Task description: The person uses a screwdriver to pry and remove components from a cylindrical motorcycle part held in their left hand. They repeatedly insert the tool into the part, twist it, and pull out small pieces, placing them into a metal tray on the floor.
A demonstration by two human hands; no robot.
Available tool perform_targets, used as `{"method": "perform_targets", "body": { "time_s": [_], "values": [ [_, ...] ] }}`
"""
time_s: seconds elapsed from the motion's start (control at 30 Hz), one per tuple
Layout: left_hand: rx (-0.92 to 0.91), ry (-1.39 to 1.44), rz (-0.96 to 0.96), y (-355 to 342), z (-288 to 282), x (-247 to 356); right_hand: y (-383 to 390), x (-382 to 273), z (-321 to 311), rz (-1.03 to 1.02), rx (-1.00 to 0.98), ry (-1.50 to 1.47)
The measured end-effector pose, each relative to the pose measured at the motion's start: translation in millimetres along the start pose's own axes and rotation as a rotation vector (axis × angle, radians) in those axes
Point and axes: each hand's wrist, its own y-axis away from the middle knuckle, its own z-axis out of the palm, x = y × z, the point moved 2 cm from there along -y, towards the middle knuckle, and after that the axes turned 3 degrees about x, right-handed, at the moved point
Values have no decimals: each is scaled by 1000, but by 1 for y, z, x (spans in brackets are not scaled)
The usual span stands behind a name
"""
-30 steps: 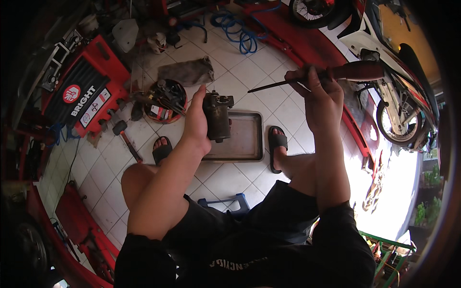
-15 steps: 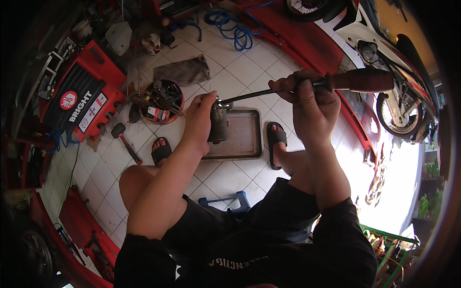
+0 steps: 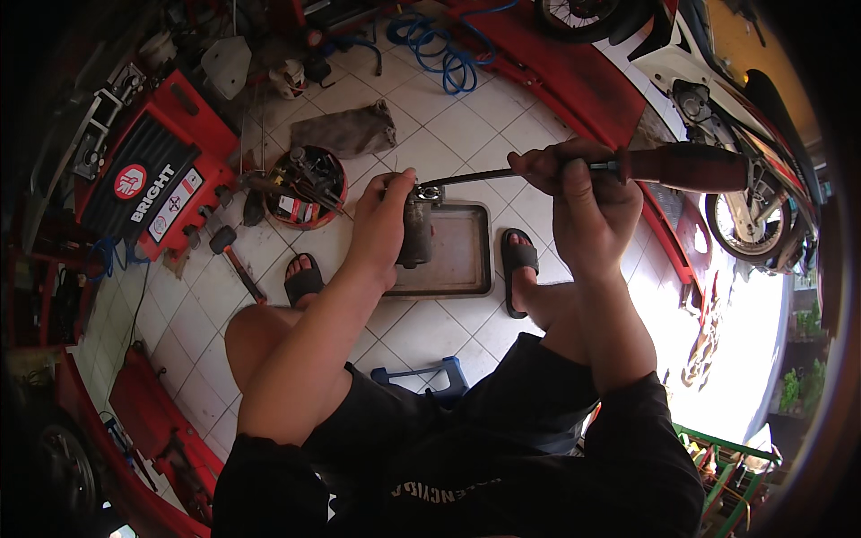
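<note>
My left hand (image 3: 381,224) grips a dark cylindrical metal engine part (image 3: 415,235), held upright over a shallow metal tray (image 3: 462,255) on the tiled floor. My right hand (image 3: 583,202) holds a long screwdriver with a dark red handle (image 3: 686,166); its shaft (image 3: 466,177) runs left and its tip rests on the top of the part, at a round opening there. Both hands are held above my knees, and my sandalled feet stand either side of the tray.
A red tool case (image 3: 148,175) lies at the left, a round red tin of tools (image 3: 300,184) and a hammer (image 3: 235,260) beside it. A grey rag (image 3: 345,130) and a blue hose (image 3: 444,49) lie beyond. A motorcycle (image 3: 726,117) stands at the right, a small blue stool (image 3: 421,377) under me.
The right hand swung the screwdriver down and left until its tip met the top of the part. The left hand turned the part more upright over the tray.
</note>
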Motion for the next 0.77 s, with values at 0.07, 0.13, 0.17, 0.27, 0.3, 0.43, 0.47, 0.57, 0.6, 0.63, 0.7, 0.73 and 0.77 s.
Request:
{"method": "perform_targets", "body": {
  "time_s": [0.07,0.13,0.17,0.27,0.3,0.43,0.47,0.57,0.6,0.63,0.7,0.73,0.77],
  "values": [
    [-3,-7,-17,2,1,1,1,0,0,-13,3,15],
    [-25,15,-35,2,1,1,2,-1,-1,-32,-1,18],
    [-36,26,-43,2,0,1,2,-2,-1,-44,-6,14],
    [-31,36,-26,0,-1,1,2,-2,1,-53,-28,-11],
    [-26,38,-22,-1,-2,1,2,-2,2,-52,-37,-21],
    [-13,35,-22,-1,-1,2,5,-3,4,12,-84,84],
    [-10,31,-26,0,0,3,5,-3,4,-1,-90,90],
    [-29,44,-23,-1,0,3,3,-5,2,-64,-76,36],
    [-27,59,-22,-1,0,4,2,-6,1,-89,-66,6],
    [-23,71,-22,0,1,3,2,-6,1,-93,-73,11],
    [-24,71,-25,-1,1,2,2,-5,-1,-101,-87,20],
    [-27,58,-25,-2,0,2,1,-4,0,-89,-92,22],
    [-30,46,-26,-4,-1,1,2,-2,2,-78,-97,24]
  ]
}}
